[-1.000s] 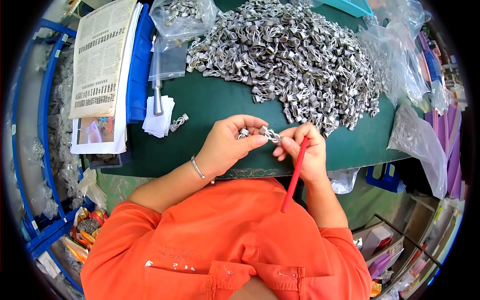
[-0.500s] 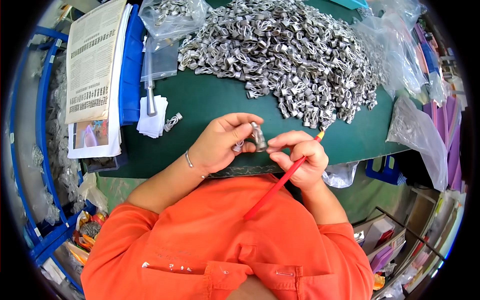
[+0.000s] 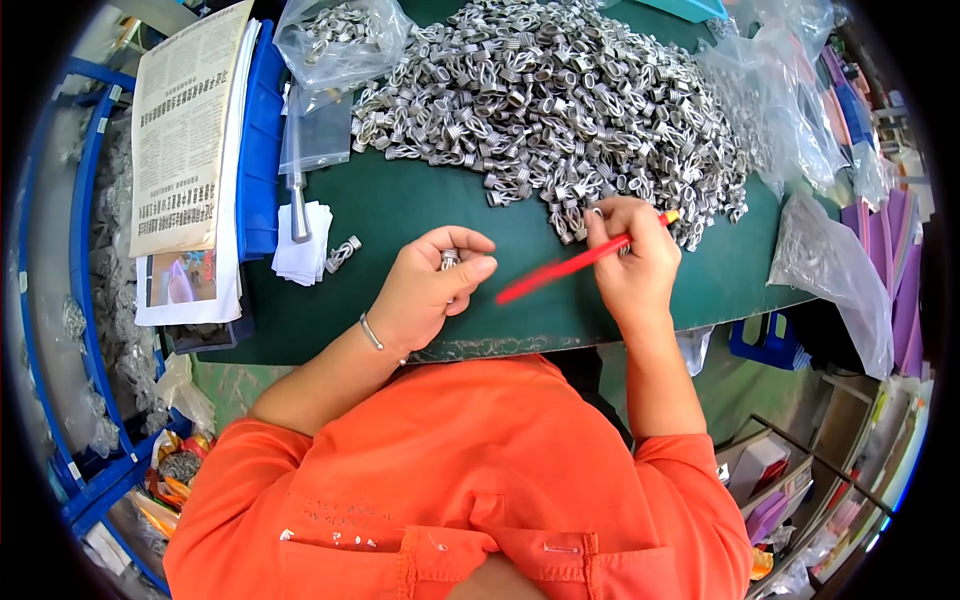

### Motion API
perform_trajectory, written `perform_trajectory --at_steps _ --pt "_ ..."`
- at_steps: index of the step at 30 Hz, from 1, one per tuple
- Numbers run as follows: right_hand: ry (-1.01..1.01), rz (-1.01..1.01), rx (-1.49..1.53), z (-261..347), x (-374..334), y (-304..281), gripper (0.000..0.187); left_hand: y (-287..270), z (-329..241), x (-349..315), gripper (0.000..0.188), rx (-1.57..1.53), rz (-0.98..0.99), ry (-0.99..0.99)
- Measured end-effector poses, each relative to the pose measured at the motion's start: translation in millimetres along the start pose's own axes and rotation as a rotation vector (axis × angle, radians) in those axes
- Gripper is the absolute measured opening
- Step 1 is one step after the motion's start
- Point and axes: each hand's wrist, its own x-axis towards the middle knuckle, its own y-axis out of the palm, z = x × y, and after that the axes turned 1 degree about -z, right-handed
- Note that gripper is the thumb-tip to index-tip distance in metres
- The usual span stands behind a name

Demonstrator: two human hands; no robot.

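My left hand (image 3: 425, 280) is curled above the near edge of the green table, its fingers closed around small silver-grey metal loop fittings (image 3: 450, 260) with ribbed collars. How many it holds is hidden by the fingers. My right hand (image 3: 642, 265) is at the near edge of a large heap of the same fittings (image 3: 560, 90), thumb and forefinger pinched together by the heap. Whether a fitting is between those fingertips I cannot tell. A red pencil-like stick (image 3: 570, 266) with a yellowish end lies across that hand, held in it, blurred along its lower part.
A single fitting (image 3: 343, 253) lies beside white paper slips (image 3: 303, 245) and a metal-shafted tool (image 3: 300, 215). Left stands a blue bin (image 3: 258, 150) with newspaper (image 3: 185, 130) against it. Clear plastic bags (image 3: 345, 45) flank the heap; another bag (image 3: 830, 270) hangs at the right edge.
My hands have parted. The right one has moved forward from the left hand to the heap, and the red stick has swung flatter. The left stays near the table edge with fittings in it.
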Motion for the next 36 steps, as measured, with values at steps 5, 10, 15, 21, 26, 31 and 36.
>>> perform_trajectory --at_steps 5,10,15,21,26,31,36 --pt "0.59 0.194 1.078 17 -17 1 0.022 11 -2 0 0.025 0.172 0.04 0.087" --pt "0.633 0.279 1.296 13 -33 14 0.023 11 -6 -4 0.019 0.449 0.033 0.317" --pt "0.447 0.238 1.082 15 -38 15 0.025 11 -9 -8 0.017 0.591 0.108 0.466" --pt "0.338 0.112 1.068 21 -36 14 0.034 4 1 -6 0.021 0.541 0.016 0.429" --pt "0.324 0.116 1.022 21 -38 15 0.035 3 3 -8 0.021 0.571 0.003 0.43" --pt "0.444 0.112 1.065 20 -43 18 0.035 3 2 -11 0.02 0.637 0.042 0.516" --pt "0.081 0.093 0.779 28 -38 16 0.035 2 9 -3 0.019 0.623 -0.012 0.487"
